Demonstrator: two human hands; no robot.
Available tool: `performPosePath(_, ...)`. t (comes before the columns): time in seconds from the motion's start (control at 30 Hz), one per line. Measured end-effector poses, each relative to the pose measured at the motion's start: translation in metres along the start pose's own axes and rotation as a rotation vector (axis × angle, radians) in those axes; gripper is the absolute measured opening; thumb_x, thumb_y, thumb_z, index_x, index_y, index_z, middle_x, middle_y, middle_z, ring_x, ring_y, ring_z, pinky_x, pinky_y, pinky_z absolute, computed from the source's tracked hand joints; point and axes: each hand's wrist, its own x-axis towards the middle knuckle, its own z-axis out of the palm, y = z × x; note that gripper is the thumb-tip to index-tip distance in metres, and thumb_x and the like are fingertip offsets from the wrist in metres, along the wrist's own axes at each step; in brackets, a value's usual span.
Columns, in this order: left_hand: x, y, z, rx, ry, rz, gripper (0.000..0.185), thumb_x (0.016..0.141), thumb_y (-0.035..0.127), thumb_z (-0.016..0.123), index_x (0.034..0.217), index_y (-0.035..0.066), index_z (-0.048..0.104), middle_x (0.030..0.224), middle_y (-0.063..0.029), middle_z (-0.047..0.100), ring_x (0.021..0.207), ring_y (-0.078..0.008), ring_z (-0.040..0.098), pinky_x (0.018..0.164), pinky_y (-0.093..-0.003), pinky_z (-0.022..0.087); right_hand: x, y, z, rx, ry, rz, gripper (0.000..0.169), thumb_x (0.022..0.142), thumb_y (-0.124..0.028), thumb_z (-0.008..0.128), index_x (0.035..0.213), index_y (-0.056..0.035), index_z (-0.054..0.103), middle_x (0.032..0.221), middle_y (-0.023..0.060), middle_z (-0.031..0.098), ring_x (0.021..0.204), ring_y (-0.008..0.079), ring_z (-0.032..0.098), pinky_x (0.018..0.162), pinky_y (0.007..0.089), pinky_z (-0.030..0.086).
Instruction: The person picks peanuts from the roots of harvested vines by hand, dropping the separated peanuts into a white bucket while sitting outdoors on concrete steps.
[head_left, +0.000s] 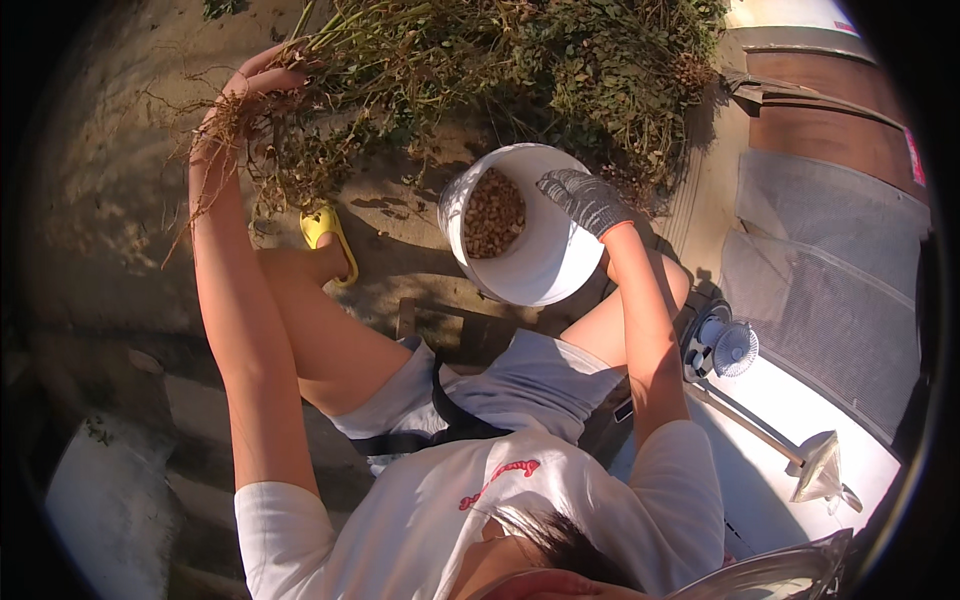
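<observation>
My bare left hand (262, 75) is raised at the upper left, its fingers closed around a bunch of uprooted peanut plants (322, 45). Thin brown roots (221, 124) hang over the wrist and forearm. A white plastic bucket (562, 259) stands tilted between my knees. Unshelled peanuts (493, 214) cover its bottom. My right hand (581, 196) wears a grey knitted glove with an orange cuff and reaches across the bucket's right rim. Its fingers lie over the opening, and whether they pinch anything is hidden.
A big heap of peanut plants (600, 60) lies beyond the bucket. My left foot wears a yellow clog (321, 221). To the right are a small fan (731, 349), a wooden stick (750, 427) and grey mesh sheets (825, 300). Concrete ground (112, 187) extends at left.
</observation>
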Motion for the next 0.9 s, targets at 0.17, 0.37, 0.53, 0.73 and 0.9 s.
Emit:
performPosePath(0.17,0.004,-0.016,-0.014,-0.048,0.041,0.044,0.051,0.07,0.023,0.064,0.119,0.012,0.055,0.097,-0.0016,0.06,0.087,-0.0132,0.055,0.072,-0.0267,0.044,0.012,-0.008,0.011,0.131,0.034,0.017,0.026,0.084,-0.023,0.054,0.103,-0.0059,0.061,0.102,0.0112,0.061,0.094,0.0277,0.057,0.083,0.0344,0.044)
performPosePath(0.37,0.005,-0.013,0.002,-0.031,0.057,0.01,0.051,0.07,0.022,0.064,0.119,0.012,0.055,0.096,-0.0003,0.059,0.085,-0.012,0.054,0.069,-0.0269,0.044,0.035,-0.072,-0.025,0.703,0.268,-0.122,0.021,0.083,-0.005,0.053,0.102,-0.0035,0.06,0.097,0.0108,0.063,0.089,0.0205,0.061,0.079,0.03,0.047)
performPosePath(0.53,0.005,-0.007,0.004,0.051,-0.044,-0.033,0.051,0.07,0.02,0.063,0.119,0.013,0.054,0.097,0.0004,0.059,0.086,-0.0115,0.053,0.072,-0.0259,0.043,0.08,-0.125,-0.044,1.063,0.446,-0.203,0.021,0.082,-0.009,0.055,0.101,-0.003,0.061,0.096,0.0133,0.063,0.085,0.025,0.062,0.078,0.0316,0.048)
performPosePath(0.73,0.014,-0.018,0.009,0.069,-0.04,-0.011,0.054,0.063,0.019,0.069,0.115,0.013,0.057,0.097,-0.0016,0.061,0.089,-0.0099,0.055,0.072,-0.0236,0.041,0.134,-0.12,-0.03,0.361,0.582,0.128,0.039,0.082,-0.031,0.056,0.109,-0.0015,0.057,0.105,0.0178,0.06,0.096,0.0307,0.058,0.084,0.0369,0.045)
performPosePath(0.9,0.002,0.007,0.027,0.078,-0.048,-0.032,0.052,0.069,0.015,0.061,0.12,0.009,0.052,0.101,-0.0028,0.06,0.093,-0.0116,0.054,0.08,-0.0257,0.043,0.19,-0.092,0.004,1.82,0.614,0.095,0.028,0.085,-0.017,0.053,0.109,-0.0018,0.057,0.106,0.0137,0.06,0.096,0.0253,0.056,0.083,0.0331,0.046)
